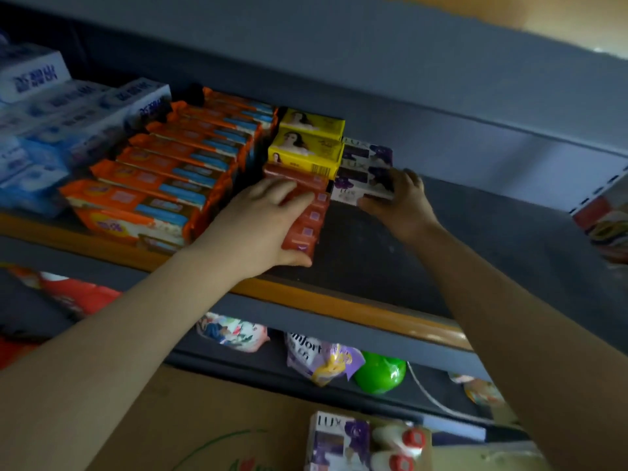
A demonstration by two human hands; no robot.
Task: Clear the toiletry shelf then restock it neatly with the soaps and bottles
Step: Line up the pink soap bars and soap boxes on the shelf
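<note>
head view: "lux" is read on the purple-and-white soap boxes [365, 171] stacked at mid-shelf, whose front is pinched by the right hand [401, 198]. the red soap bars [306, 212] are pressed under the flat, close-set fingers of the left hand [261, 226], thumb at the front end. yellow soap boxes [307, 144] are stacked behind. the dark shelf [441, 253] is edged with an orange strip; "lux" is repeated on a box [336, 440] below.

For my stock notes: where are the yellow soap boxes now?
In the head view, yellow soap boxes sit mid-shelf, between orange packs on their left and purple Lux boxes on their right.
</note>
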